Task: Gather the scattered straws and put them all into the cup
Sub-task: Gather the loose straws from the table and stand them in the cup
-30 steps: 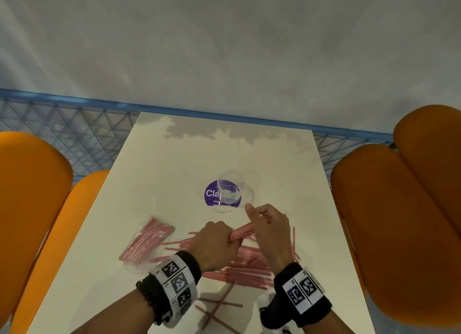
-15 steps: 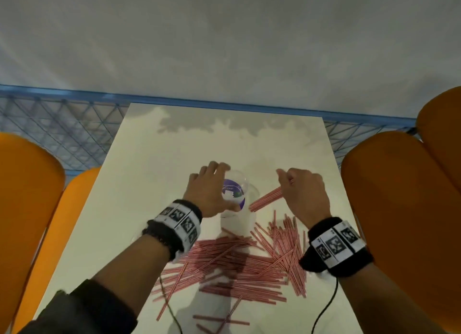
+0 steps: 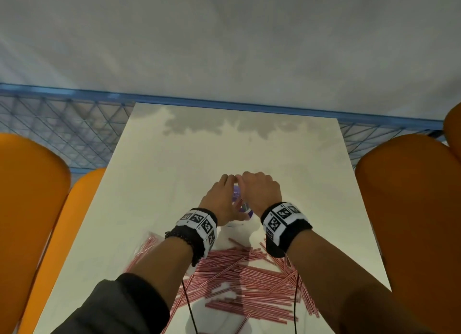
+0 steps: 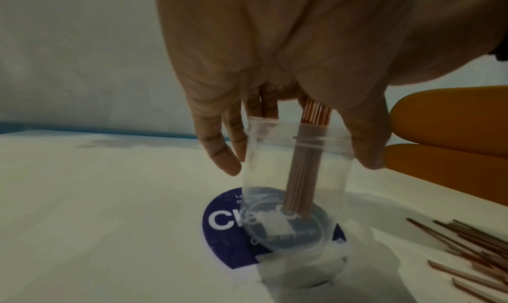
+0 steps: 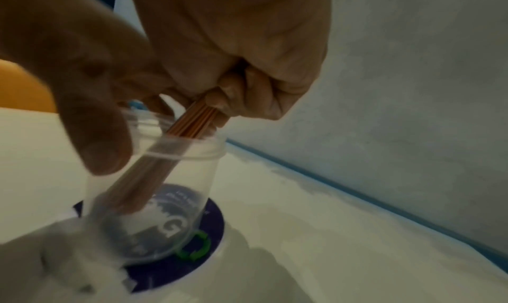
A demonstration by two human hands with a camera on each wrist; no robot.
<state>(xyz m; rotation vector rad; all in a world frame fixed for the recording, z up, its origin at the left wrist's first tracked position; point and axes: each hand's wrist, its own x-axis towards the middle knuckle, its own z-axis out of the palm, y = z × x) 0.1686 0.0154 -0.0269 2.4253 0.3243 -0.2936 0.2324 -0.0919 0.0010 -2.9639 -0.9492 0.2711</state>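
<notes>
On the far left I see a rounded orange chair back (image 3: 30, 209), and nearer me a clear packet of red straws (image 3: 144, 246) lying on the white tabletop (image 3: 154, 184) beside my left forearm. My left hand (image 3: 219, 204) reaches forward, palm turned inward, with its fingers (image 4: 217, 149) and thumb curled round the upper wall of the clear plastic cup (image 4: 294, 188), steadying it. The cup stands on a round dark blue sticker with white lettering (image 4: 219, 225), directly below both sets of fingers. My right hand (image 3: 262, 191) is arched over the cup mouth, knuckles up, wrist raised; its fingers (image 5: 247, 99) are closed tight around a bundle of thin red-and-white striped straws (image 4: 305, 166). The bundle slants down through the rim, its lower ends at or near the cup's base; its upper ends are hidden inside the fist. Behind both wrists, toward me, a large scatter of loose striped straws (image 3: 249, 284) covers the tabletop, well apart from the fingers. Both wrists carry black bands with black-and-white marker squares (image 3: 282, 216). Further right stands another orange chair back (image 3: 409, 221).
</notes>
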